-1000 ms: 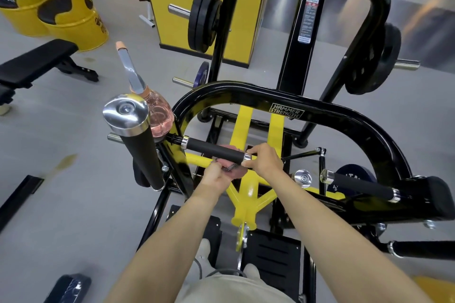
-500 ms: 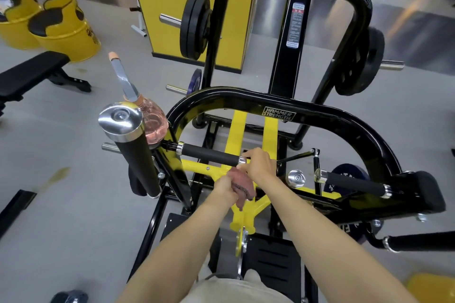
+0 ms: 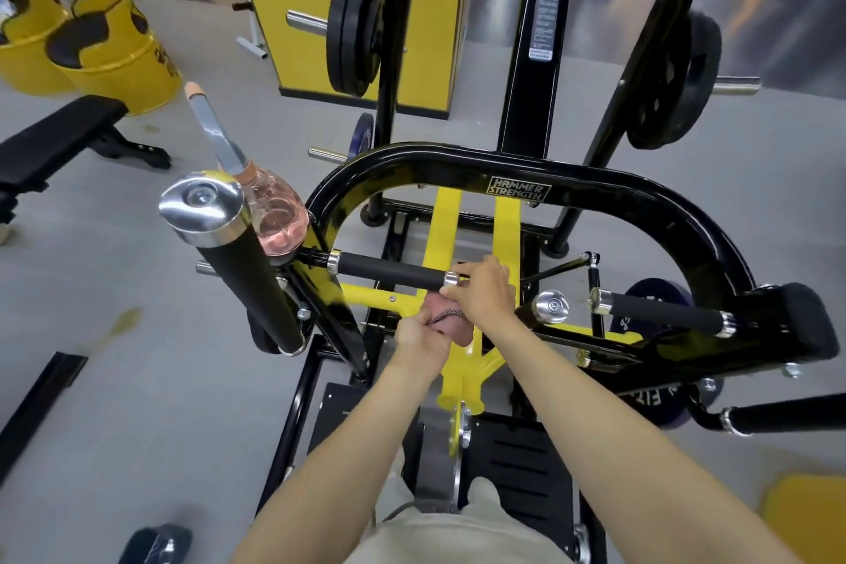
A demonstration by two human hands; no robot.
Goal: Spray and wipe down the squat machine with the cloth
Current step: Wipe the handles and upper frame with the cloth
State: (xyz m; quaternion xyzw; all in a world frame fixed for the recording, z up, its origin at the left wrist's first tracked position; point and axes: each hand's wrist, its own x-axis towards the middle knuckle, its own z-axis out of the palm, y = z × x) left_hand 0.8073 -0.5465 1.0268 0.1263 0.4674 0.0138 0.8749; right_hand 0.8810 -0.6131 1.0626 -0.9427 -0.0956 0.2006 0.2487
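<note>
1. Lower than a second ago, the left hand has drawn the cloth down off the handle. It now grips the cloth bunched in curled fingers just below the bar's inner end.
2. The right hand stays at that end, with its fingers curled round the chrome collar.
3. The cloth is pink with a dark mesh edge. It sits between the two hands, above the yellow struts of the squat machine.
4. A spray bottle of pink liquid stands on the machine's left side, touching the upright chrome-capped grip, with its nozzle tilted away.
5. Weight plates hang on a peg behind, and a bench stands on the floor to the left.
</note>
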